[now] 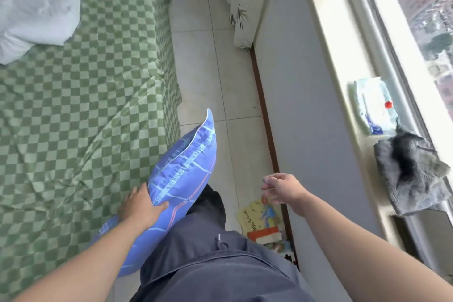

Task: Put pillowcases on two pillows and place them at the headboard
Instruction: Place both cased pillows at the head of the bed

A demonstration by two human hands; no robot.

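The blue pillow (181, 176), already inside its patterned pillowcase, is gripped at its near edge by the left hand (141, 203), thumb over the top and fingers tucked beneath, and is held upright against the person's leg just beside the edge of the bed (73, 110). The right hand (282, 189) is carried free at the window side with loosely curled fingers, nothing being held in it. The carrying step appears to be in hand; next, the pillow would have to be brought forward, well beyond the left hand, to wherever the headboard lies, while a white uncased pillow (36, 14) remains on the bed ahead to be cased.
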